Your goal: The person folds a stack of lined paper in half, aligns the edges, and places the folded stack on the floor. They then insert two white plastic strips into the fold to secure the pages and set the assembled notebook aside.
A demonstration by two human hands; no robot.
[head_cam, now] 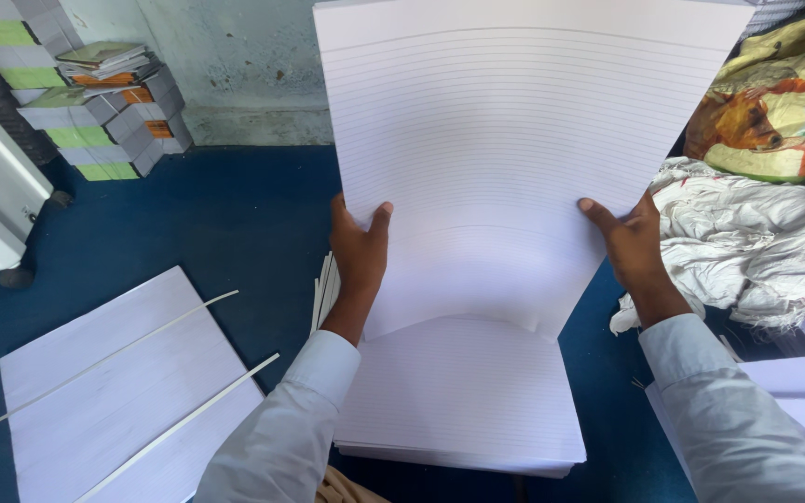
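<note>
A thick sheaf of large white ruled paper sheets (505, 140) stands lifted and curved upward in front of me. My left hand (359, 250) grips its left edge, thumb on the front. My right hand (631, 240) grips its right edge the same way. The sheaf's lower end bends down onto a flat stack of the same ruled paper (463, 401) lying on the blue floor between my arms.
Another white paper stack (114, 401) with two thin white strips across it lies at lower left. Piles of bound booklets (95, 102) stand at the back left by the wall. Crumpled white cloth (747, 242) and a colourful bundle (775, 102) lie at right.
</note>
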